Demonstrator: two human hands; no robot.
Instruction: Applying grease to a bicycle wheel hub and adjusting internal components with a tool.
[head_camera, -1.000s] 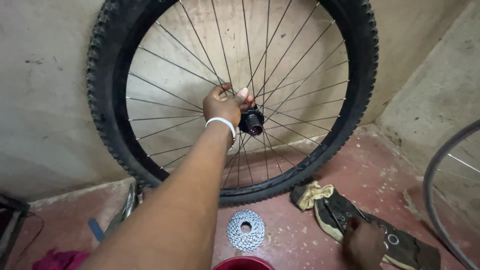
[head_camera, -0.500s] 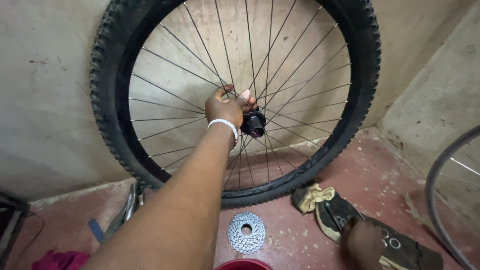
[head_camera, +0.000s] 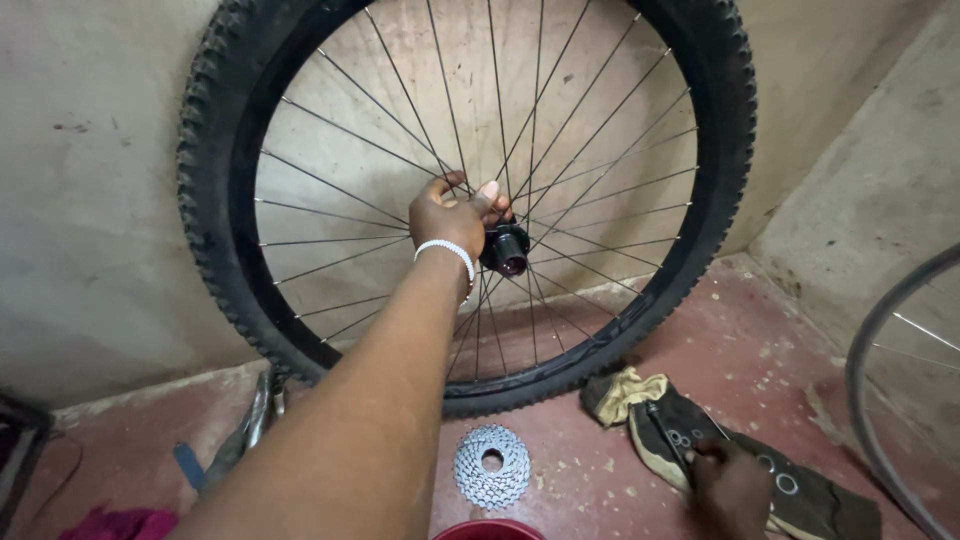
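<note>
Little change over the last second: left hand (head_camera: 452, 215) still gripping black hub (head_camera: 505, 249) of wall-propped wheel (head_camera: 215, 190), right hand (head_camera: 728, 487) still down on tool roll (head_camera: 800, 495), grasp unclear, cassette (head_camera: 491, 465) untouched on floor.

Bicycle repair workshop: spoked wheel (head_camera: 470, 200) against bare wall, cassette (head_camera: 491, 466) and tools (head_camera: 250, 425) on floor.

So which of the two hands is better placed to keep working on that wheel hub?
Probably the left hand: its fingers already rest on the black hub of the wheel. The right hand is down on the dark pouch on the floor.
</note>
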